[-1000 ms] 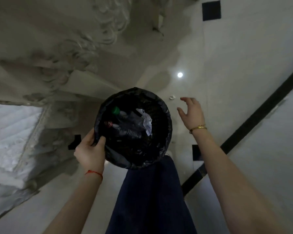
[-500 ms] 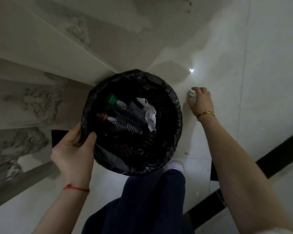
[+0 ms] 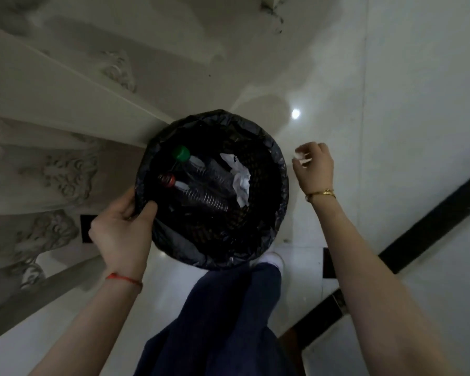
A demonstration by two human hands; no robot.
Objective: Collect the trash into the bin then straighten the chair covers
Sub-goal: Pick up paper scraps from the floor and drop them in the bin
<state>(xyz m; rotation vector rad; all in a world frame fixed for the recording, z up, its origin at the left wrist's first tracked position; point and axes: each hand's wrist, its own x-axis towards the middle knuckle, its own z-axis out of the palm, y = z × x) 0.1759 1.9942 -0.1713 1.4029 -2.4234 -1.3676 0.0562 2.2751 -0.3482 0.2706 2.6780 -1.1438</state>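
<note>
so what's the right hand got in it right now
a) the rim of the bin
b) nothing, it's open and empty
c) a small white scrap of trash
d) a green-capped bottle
c: the right hand is closed on a small white scrap, held beside the bin and not yet over its opening, while the left hand grips the rim.

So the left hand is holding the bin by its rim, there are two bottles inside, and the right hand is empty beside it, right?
Not quite: the right hand isn't empty. The head view shows a small white scrap pinched in its fingers. The left hand does hold the bin by its rim, with two bottles inside.
</note>
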